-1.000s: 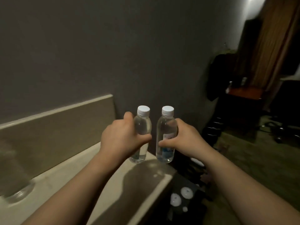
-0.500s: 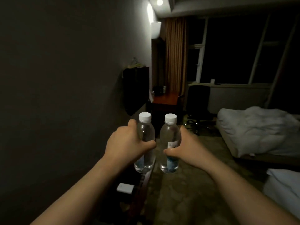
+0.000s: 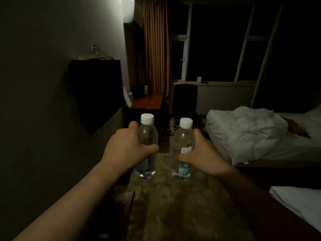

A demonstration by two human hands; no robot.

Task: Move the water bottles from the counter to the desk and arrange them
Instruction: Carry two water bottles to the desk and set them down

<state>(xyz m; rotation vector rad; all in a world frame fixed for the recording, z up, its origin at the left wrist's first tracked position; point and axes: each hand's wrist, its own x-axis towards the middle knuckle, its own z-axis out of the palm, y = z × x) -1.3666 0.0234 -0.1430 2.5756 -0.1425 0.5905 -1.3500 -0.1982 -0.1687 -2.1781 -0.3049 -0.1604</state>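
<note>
A clear plastic water bottle with a white cap [image 3: 148, 145] is clasped upright by the left hand [image 3: 128, 150], fingers wrapped around it; a second clear white-capped bottle [image 3: 184, 150] is likewise clasped by the right hand [image 3: 203, 157].

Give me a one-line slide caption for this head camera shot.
Left hand and right hand each carry an upright capped water bottle toward the wooden desk.

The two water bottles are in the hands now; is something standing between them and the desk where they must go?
Nothing visible blocks the way. The left hand and right hand each hold a water bottle upright over open carpet, which runs straight to the desk. The office chair stands at its right side, the bed further right.
</note>
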